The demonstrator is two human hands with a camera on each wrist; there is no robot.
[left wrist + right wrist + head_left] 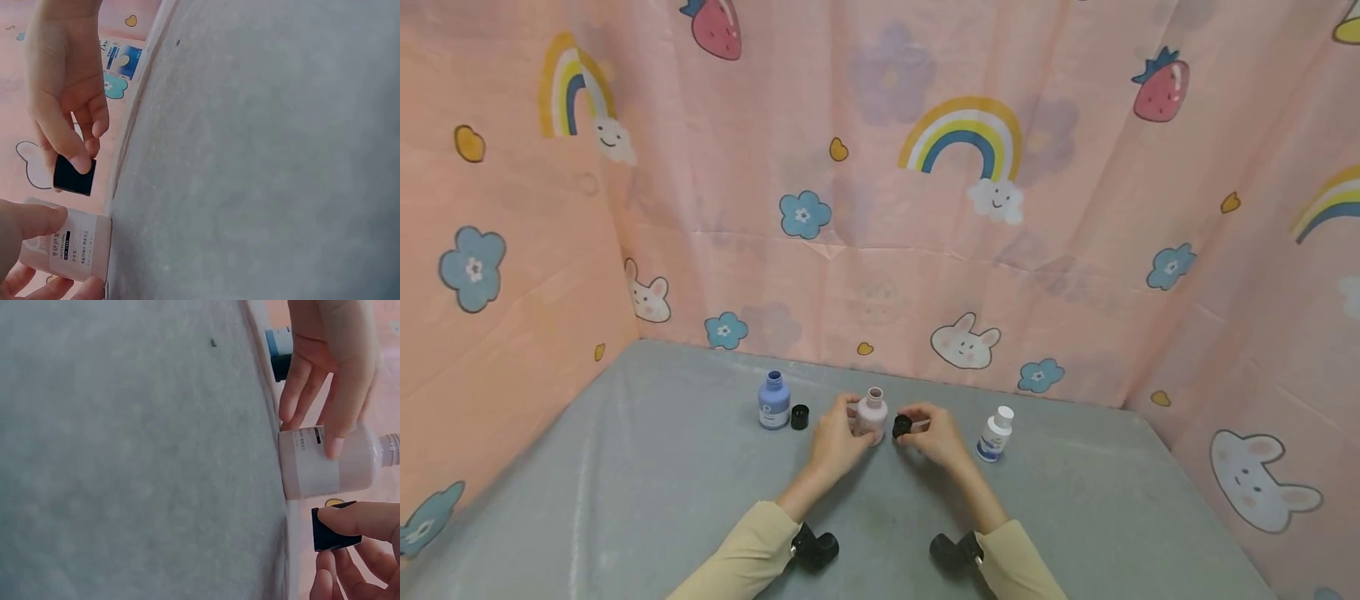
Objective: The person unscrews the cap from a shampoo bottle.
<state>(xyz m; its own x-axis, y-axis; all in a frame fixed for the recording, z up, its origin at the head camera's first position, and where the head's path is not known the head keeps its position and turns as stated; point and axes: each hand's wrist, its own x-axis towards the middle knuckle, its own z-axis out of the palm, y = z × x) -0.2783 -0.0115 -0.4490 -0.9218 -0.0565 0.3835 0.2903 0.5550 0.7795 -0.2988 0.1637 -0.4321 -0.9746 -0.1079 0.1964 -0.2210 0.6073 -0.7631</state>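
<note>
A pale pink bottle (872,414) with its neck uncovered stands on the grey table, and my left hand (841,435) grips it from the left side. The label on this pink bottle (78,244) shows in the left wrist view. Just to the right, my right hand (936,435) pinches a black cap (902,427) between thumb and fingers. In the right wrist view, the black cap (334,528) is beside the bottle's body, lower than its open neck (390,450).
Left of the hands stands an uncapped blue bottle (774,402), with another black cap (800,417) on the table (647,467) beside it. A white bottle (996,434) with a white cap stands on the right. A pink patterned curtain (880,275) borders the table.
</note>
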